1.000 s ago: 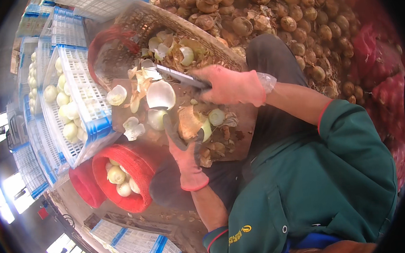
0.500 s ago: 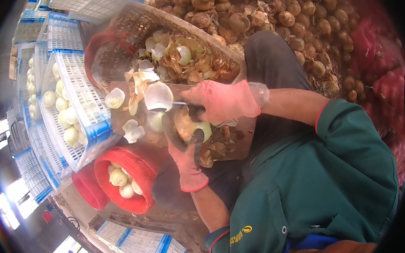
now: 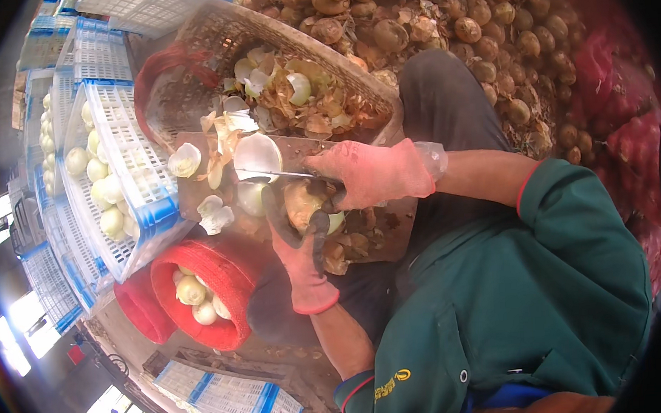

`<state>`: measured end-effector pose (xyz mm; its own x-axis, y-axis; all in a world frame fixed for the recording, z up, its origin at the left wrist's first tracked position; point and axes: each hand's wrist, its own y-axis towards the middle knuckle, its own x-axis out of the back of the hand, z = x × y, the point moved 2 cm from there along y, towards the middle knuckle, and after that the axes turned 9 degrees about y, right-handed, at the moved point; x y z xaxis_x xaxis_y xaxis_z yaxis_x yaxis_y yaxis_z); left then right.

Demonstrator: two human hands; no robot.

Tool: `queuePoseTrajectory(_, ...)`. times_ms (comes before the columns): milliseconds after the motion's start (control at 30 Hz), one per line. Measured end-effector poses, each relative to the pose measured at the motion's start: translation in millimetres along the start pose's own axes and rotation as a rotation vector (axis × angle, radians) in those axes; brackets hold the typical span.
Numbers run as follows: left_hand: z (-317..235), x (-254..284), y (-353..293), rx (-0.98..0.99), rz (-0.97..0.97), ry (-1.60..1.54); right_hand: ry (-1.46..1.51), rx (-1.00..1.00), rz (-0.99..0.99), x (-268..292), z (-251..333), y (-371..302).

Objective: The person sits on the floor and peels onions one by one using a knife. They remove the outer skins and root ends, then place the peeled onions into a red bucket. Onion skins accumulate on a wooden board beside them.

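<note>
My left hand (image 3: 302,257), in a pink glove with dark fingers and palm, is closed around a brown-skinned onion (image 3: 302,205) above a board. My right hand (image 3: 378,173), in a similar glove, grips a knife (image 3: 274,173) whose thin blade points left, just above the onion. Beyond the blade lies a large white onion layer (image 3: 258,155). A pale onion piece (image 3: 251,199) shows beside my left fingertips, partly hidden. Loose peelings (image 3: 214,214) are scattered on the board (image 3: 396,221).
A basket (image 3: 301,38) full of skins stands beyond the board. Unpeeled onions (image 3: 479,31) are heaped at far right, near red mesh sacks (image 3: 628,128). White-and-blue crates (image 3: 134,154) with peeled onions stand left. A red container (image 3: 232,269) of peeled onions sits nearer.
My right hand has shifted slightly right and nearer, and more of the knife blade now shows. The onion in my left hand has turned, with more brown skin facing up.
</note>
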<state>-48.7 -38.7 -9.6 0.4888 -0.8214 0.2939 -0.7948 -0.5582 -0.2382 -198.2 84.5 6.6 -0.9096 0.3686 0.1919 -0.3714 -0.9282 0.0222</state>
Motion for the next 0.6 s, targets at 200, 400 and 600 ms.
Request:
queuePoseTrajectory(200,21,9,2,0.017,0.007,-0.038,-0.058,-0.105,0.106,6,13,6)
queuePoseTrajectory(400,0,-1,2,-0.003,-0.012,-0.067,-0.125,0.014,-0.020,2,-3,9)
queuePoseTrajectory(600,2,2,2,-0.004,-0.060,0.100,-0.249,0.029,-0.095,-4,-6,16)
